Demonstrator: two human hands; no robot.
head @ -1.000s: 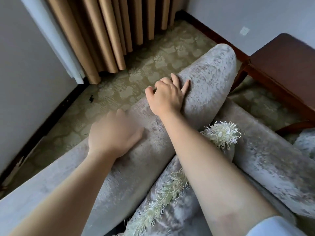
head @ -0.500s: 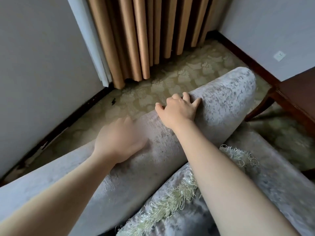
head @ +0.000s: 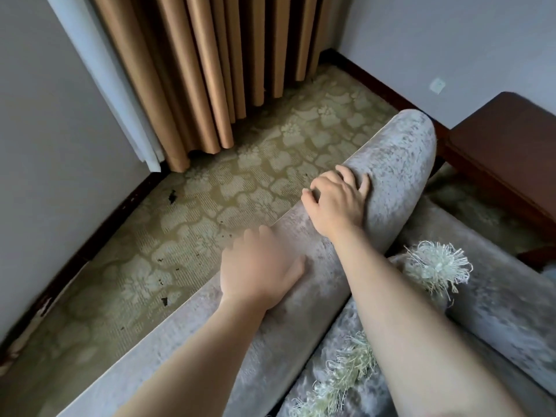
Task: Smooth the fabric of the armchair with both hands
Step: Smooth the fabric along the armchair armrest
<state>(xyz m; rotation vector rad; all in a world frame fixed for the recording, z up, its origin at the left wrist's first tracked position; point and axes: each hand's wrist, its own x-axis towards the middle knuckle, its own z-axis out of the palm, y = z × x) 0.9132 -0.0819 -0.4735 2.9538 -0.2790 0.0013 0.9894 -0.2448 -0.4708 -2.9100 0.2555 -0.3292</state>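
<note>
The armchair's padded arm (head: 400,164), covered in mottled grey velvet, runs diagonally from the lower left to the upper right. My left hand (head: 258,272) lies palm down on the arm's middle, fingers together and draped over the outer edge; it looks blurred. My right hand (head: 337,203) rests farther along, near the rounded end, with its fingers spread and slightly curled on the fabric. Neither hand grips anything. A grey cushion with a cream fringe (head: 436,266) lies on the seat under my right forearm.
Tan curtains (head: 210,70) hang at the back beside a white wall. Patterned olive carpet (head: 240,191) with dark specks fills the floor to the left. A dark wooden table (head: 505,152) stands at the right, close to the armchair's end.
Both hands have slid along the arm toward its rounded end. The left hand's fingers now reach over the outer edge, and the view has shifted.
</note>
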